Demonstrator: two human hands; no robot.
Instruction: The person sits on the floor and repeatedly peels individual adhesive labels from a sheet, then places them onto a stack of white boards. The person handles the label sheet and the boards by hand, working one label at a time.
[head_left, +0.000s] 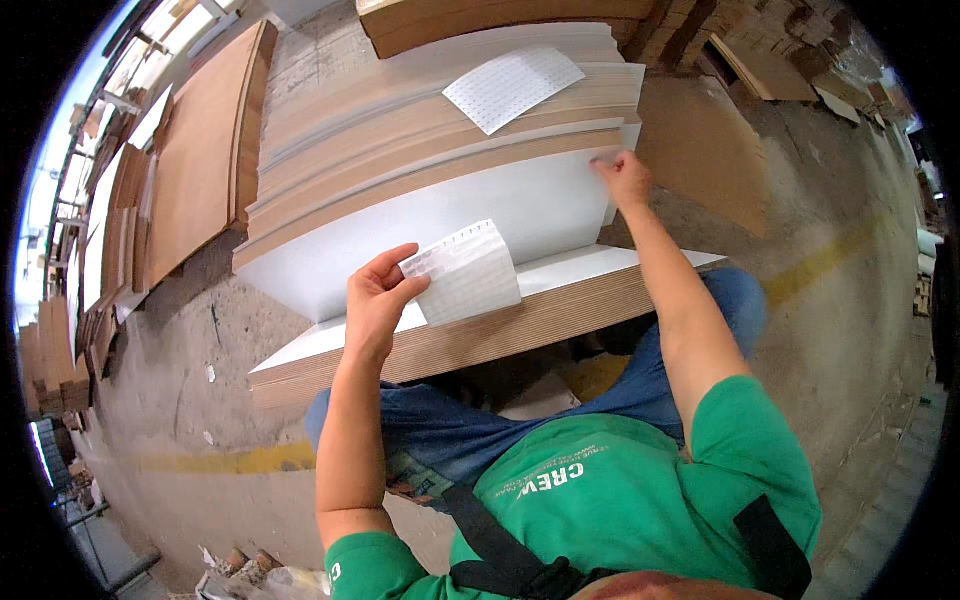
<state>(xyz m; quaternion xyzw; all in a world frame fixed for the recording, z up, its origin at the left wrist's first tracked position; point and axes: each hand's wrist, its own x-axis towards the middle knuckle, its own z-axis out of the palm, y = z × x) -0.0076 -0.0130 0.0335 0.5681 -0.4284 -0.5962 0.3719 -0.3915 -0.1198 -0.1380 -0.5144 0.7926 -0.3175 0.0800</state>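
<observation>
My left hand [374, 305] pinches the left edge of a curled, pale label sheet [468, 278] between thumb and fingers. Small dark marks run along the sheet's top edge. It hangs over a low stack of white-faced boards [480, 345] in front of my legs. Farther right, my right hand [627, 182] is at the upper right corner of a white panel [380, 245] leaning on edge. Its thumb and forefinger are drawn together there; whatever they hold is too small to make out. A second printed label sheet [514, 88] lies on the leaning boards behind.
Behind the front panel stand many boards [430, 130] on edge, packed together. A cardboard box [500, 22] sits at the far side. Large brown panels [205, 150] lean at the left. A flat brown sheet [700, 150] lies on the floor to the right, near a yellow line [815, 268].
</observation>
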